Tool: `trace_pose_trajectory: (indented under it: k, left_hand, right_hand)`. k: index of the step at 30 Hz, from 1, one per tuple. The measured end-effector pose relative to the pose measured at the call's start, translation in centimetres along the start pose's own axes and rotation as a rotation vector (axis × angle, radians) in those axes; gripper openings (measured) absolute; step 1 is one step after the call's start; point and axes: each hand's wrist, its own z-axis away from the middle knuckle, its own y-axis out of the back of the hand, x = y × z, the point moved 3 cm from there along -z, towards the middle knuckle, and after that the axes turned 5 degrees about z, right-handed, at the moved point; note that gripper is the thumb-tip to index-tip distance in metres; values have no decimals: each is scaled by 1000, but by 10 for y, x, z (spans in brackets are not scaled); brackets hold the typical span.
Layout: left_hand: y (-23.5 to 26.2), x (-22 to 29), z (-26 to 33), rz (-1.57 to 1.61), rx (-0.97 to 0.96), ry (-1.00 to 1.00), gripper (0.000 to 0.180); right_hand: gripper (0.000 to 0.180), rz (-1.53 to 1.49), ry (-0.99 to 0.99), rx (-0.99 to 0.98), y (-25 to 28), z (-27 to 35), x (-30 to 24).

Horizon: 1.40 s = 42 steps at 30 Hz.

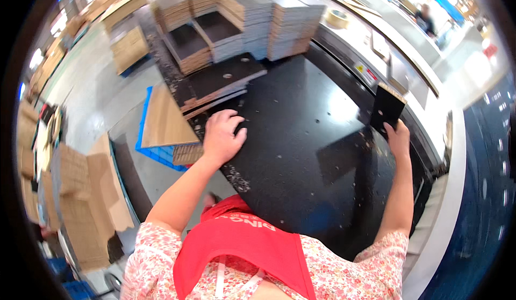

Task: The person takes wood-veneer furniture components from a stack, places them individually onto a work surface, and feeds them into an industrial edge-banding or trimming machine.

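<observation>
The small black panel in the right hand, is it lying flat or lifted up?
Lifted. The small black rectangular panel stands tilted above the black worktable, gripped at its lower edge by the right hand.

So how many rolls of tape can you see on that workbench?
1. A single tan roll of tape lies flat on the pale machine top at the far side, right of the stacked boards. Others may be hidden behind the stacks.
</observation>
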Motion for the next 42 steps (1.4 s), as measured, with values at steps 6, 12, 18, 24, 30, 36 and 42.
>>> trace_pose_trajectory:
  k: [6,12,18,24,30,36,42]
  left_hand:
    - [-3,-2,-1,65,-4,19,26]
    - [2,-2,-4,119,-68,23,24]
    - [1,-3,-7,165,-39,-38,24]
    - [5,-1,-4,235,-87,-53,22]
    - [8,-8,-2,294,-118,-39,22]
    - [8,-5,-3,344,-143,-14,21]
    - [4,-8,1,334,-103,4,21]
  right_hand:
    - [26,-61,51,-37,4,-18,-54]
    - [16,753,677,44,-10,-20,-129]
    - [11,1284,901,-2,-31,-4,-164]
    - [31,753,593,20,13,-28,-209]
    - [27,4,683,-152,-17,-63,-329]
    - [31,100,1130,-467,-118,-82,-411]
    - [17,223,1360,-113,-170,-95,-424]
